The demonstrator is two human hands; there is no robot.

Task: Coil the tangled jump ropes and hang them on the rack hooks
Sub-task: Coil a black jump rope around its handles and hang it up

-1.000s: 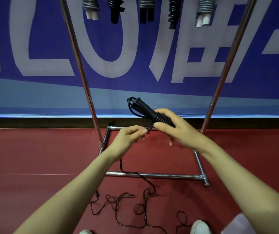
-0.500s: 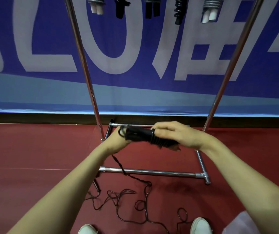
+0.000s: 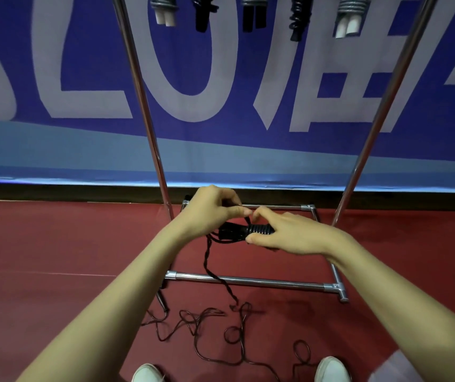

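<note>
**Over the red floor, two hands hold a black rope**

Above the middle of the red floor [image 3: 55, 244], in the head view, two bare hands meet in front of the rack [image 3: 149, 106]. The right hand [image 3: 289, 232] holds the black jump rope [image 3: 256, 229]. Its thumb is under the bundle and its fingers curl over the top. The rope is wound in tight rings there, and the bundle lies sideways between the two hands. The left hand [image 3: 209, 213] is just beside it. Its fingers are curled, and its thumb and first finger pinch a bit of the thin cord right at the top of the bundle.

From the bundle, the loose cord [image 3: 237, 334] hangs down. It crosses over the front bar [image 3: 248, 281] of the rack and lands on the floor. There it lies in messy loops and curls, close to the near edge of the floor. Two white shoes [image 3: 146, 374] poke in at the bottom, one on each side of the loops.

The rack has two shiny poles that go up and lean apart. Its base is a frame of bars flat on the floor, by the far edge near the wall. Up at the top, five hung ropes [image 3: 252, 12] dangle in a row. Some are grey and some are black. Behind the rack is a big blue banner [image 3: 193, 78] with pale letters.
</note>
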